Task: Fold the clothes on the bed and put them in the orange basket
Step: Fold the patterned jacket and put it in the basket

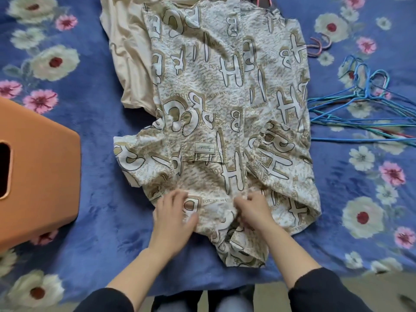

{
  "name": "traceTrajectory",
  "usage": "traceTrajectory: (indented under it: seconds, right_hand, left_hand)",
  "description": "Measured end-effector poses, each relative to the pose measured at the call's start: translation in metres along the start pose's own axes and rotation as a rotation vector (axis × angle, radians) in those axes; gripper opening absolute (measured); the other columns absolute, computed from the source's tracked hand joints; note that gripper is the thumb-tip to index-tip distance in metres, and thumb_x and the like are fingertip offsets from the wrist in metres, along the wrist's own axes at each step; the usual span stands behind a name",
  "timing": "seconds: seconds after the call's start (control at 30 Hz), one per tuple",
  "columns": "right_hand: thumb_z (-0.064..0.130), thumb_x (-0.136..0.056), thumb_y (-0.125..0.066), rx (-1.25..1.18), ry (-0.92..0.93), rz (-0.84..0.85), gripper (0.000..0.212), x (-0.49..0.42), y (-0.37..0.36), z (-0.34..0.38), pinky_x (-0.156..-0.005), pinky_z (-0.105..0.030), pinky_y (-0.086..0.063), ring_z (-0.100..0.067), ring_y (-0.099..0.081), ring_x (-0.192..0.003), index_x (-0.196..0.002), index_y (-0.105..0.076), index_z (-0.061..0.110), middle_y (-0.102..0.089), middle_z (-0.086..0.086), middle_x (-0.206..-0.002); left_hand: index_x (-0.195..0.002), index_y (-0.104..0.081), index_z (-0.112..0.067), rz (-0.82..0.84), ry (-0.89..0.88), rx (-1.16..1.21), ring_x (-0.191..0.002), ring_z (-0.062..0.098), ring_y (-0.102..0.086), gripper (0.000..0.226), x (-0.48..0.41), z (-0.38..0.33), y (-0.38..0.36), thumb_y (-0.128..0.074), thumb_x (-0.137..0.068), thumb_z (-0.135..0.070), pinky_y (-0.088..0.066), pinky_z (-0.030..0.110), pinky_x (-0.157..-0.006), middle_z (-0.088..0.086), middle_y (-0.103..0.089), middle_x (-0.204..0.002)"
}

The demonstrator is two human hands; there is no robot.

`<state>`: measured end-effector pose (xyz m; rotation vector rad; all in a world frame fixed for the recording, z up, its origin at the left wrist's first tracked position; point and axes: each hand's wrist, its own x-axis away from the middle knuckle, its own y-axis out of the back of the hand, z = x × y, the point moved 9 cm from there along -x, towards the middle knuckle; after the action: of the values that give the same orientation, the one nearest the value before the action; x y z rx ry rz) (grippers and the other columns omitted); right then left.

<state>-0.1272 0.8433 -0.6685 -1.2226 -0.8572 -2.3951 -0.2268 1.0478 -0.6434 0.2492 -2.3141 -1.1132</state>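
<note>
The shirt (225, 104) lies spread across the middle of the bed (96, 122), running from 12 o'clock to 6 o'clock; it is white and tan, covered in fine printed script and big outlined letters such as B, H and C; a small sewn label (203, 149) sits near its middle; one short sleeve (135, 158) sticks out at 8 o'clock and the other (276, 149) is folded in over the body at 4 o'clock; the cloth is rumpled at its near end, which reaches the bed's edge.

The left grip (173, 212), a bare hand, lies flat on the shirt at 6 o'clock with straight fingers and the thumb spread, released and pressing the cloth; the right grip (252, 210) rests just beside it on the same end, its fingers bent down into a crease; I cannot tell whether it pinches the fabric, as the fingertips are blurred and sunk in folds.

The orange basket (38, 165) stands at 9 o'clock, well apart from the shirt; the picture's edge cuts it off, so only one corner and part of a dark handle slot show; a cream garment (126, 52) at 11 o'clock is half hidden under the shirt; blue hangers (360, 104) lie tangled at 3 o'clock, too crossed to count; a pink hanger (319, 47) shows only its hook at 2 o'clock.
</note>
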Motion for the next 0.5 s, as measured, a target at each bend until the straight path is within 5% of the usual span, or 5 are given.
traceTrajectory:
  seconds: [0.1,0.2,0.3,0.4,0.5]
  right_hand:
    - [0.029,-0.085,-0.066,0.102,0.071,0.017,0.030,0.002,-0.001,0.000,-0.054,-0.030,-0.027,-0.016,-0.035,-0.052,-0.070,-0.044,0.015,-0.040,-0.002,-0.059]
    - [0.035,-0.080,-0.075,0.034,0.143,0.043,0.037,0.007,0.000,0.013,-0.050,-0.027,-0.031,-0.014,-0.035,-0.048,-0.068,-0.047,0.014,-0.042,0.000,-0.056]
    - [0.019,-0.078,-0.077,-0.208,0.175,0.139,0.024,0.015,-0.004,0.024,-0.054,-0.024,-0.041,-0.015,-0.053,-0.057,-0.069,-0.056,0.009,-0.060,-0.004,-0.065]
    - [0.016,-0.071,-0.080,-0.257,0.107,0.390,0.028,0.024,-0.025,0.026,-0.063,-0.028,-0.050,-0.017,-0.064,-0.071,-0.084,-0.055,0.014,-0.066,-0.006,-0.084]
    - [0.038,-0.053,-0.090,0.030,0.060,0.504,0.078,0.029,-0.034,0.012,-0.095,-0.045,-0.052,-0.028,-0.064,-0.106,-0.118,-0.051,0.018,-0.062,-0.004,-0.118]
  left_hand:
    - [-0.108,-0.054,-0.006,-0.371,0.280,0.294,-0.109,0.032,-0.042,0.028,-0.002,0.030,0.045,-0.058,-0.085,-0.020,-0.030,0.033,-0.095,0.014,-0.050,-0.113]
    - [-0.092,-0.056,-0.012,-0.639,0.761,0.896,-0.092,0.021,-0.049,0.015,-0.009,0.071,0.065,-0.056,-0.090,-0.027,-0.036,0.029,-0.076,0.003,-0.056,-0.094]
    - [-0.086,-0.068,-0.016,-0.586,0.801,1.542,-0.085,0.022,-0.066,0.021,-0.058,0.079,0.069,-0.061,-0.080,-0.035,-0.054,0.029,-0.069,0.001,-0.071,-0.089]
    - [-0.102,-0.068,-0.009,-0.280,0.701,1.478,-0.097,0.029,-0.069,0.040,-0.093,0.074,0.077,-0.076,-0.067,-0.027,-0.056,0.049,-0.082,0.012,-0.071,-0.106]
    - [-0.089,-0.062,-0.016,-0.437,0.557,1.277,-0.089,0.024,-0.066,0.014,-0.098,0.084,0.112,-0.072,-0.079,-0.014,-0.055,0.040,-0.078,0.005,-0.068,-0.091]
